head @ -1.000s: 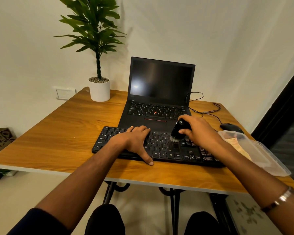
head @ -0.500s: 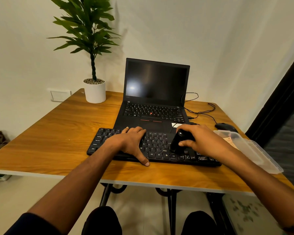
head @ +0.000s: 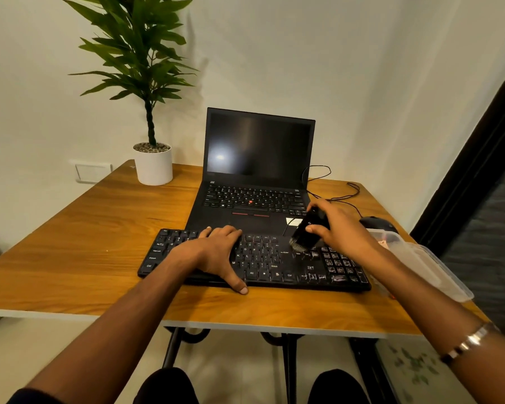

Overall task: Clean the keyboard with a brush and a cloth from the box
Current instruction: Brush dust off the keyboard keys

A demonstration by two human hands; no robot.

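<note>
A black keyboard [head: 277, 263] lies across the wooden table's front, just before the laptop. My left hand [head: 216, 250] rests flat on its left-middle keys, thumb over the front edge. My right hand [head: 340, 228] grips a black brush [head: 305, 233], tilted with its pale bristles down on the keys at the keyboard's upper right. A clear plastic box [head: 432, 266] stands at the table's right edge, partly hidden behind my right forearm. I cannot make out a cloth in it.
An open black laptop [head: 257, 176] with a dark screen stands behind the keyboard. A potted plant [head: 152, 161] sits at the back left. A black mouse [head: 376, 223] and its cable [head: 338, 196] lie at the back right. The wooden table [head: 85, 237] has bare wood on the left.
My right hand has carried the brush right and up the keyboard, from the middle keys to the upper right part. My left hand has stayed on the keys.
</note>
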